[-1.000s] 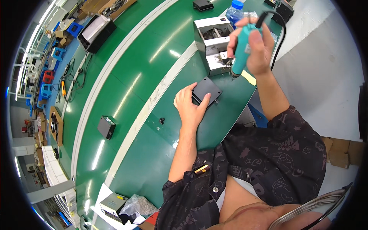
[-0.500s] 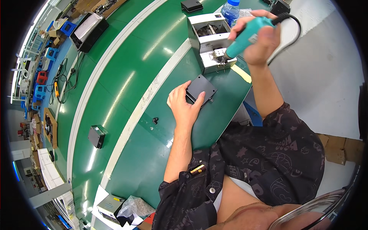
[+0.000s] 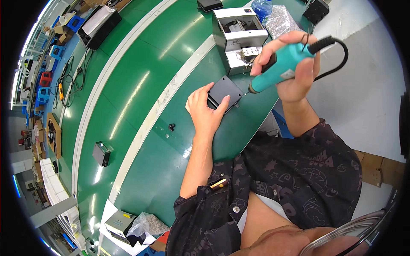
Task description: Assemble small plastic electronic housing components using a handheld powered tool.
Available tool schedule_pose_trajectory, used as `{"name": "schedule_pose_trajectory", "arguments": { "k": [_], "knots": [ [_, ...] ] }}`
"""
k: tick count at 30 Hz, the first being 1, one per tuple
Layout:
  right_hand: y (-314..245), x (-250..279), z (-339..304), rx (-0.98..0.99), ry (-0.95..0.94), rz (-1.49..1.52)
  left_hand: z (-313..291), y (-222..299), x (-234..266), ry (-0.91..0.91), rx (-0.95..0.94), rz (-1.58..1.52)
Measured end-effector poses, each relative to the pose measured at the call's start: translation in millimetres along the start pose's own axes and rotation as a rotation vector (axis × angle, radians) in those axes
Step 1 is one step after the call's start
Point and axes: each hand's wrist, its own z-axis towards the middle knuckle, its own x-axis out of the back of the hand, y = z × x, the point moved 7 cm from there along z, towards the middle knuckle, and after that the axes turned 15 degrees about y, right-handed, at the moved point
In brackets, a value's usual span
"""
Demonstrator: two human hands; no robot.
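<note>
A flat black box [image 3: 225, 91] with holes at its corners lies on the green table, and my left hand [image 3: 203, 107] grips it by its near left side, thumb on top. My right hand [image 3: 301, 79] is wrapped round a teal electric screwdriver [image 3: 279, 64] with a black cable. The screwdriver is tilted, its bit pointing down and left at the right-hand edge of the box; whether the tip touches is too small to tell. Just beyond stands a white-and-black screw feeder [image 3: 247, 36] with an open top compartment.
Behind the feeder are a blue-capped bottle [image 3: 261, 10] and a silvery bubble bag [image 3: 282, 22]. A small black part [image 3: 171, 127] lies left of my left forearm. Another black box [image 3: 101, 153] sits farther left. A boxy device [image 3: 120, 222] stands near the lower left.
My right hand has brought the screwdriver from the feeder's front down to the right edge of the black box. My left hand keeps its hold on the box.
</note>
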Motion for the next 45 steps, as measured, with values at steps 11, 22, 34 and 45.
{"name": "schedule_pose_trajectory", "arguments": {
  "k": [11, 22, 34, 45],
  "knots": [
    [11.9, -19.1, -21.4, 0.011, -0.053, -0.012, -1.0, -2.6, -0.3, 0.015, 0.002, -0.007],
    [25.6, -23.9, -36.9, 0.009, -0.178, 0.052, -1.2, 0.1, 0.8, 0.015, -0.007, -0.002],
    [3.0, 38.8, 35.9, 0.262, 0.134, 0.144, 2.8, 9.2, 2.7, -0.107, -0.039, -0.052],
    [35.2, -8.5, 44.7, -0.183, 0.085, -0.035, -1.1, -5.2, 3.7, -0.147, -0.012, -0.031]
  ]
}}
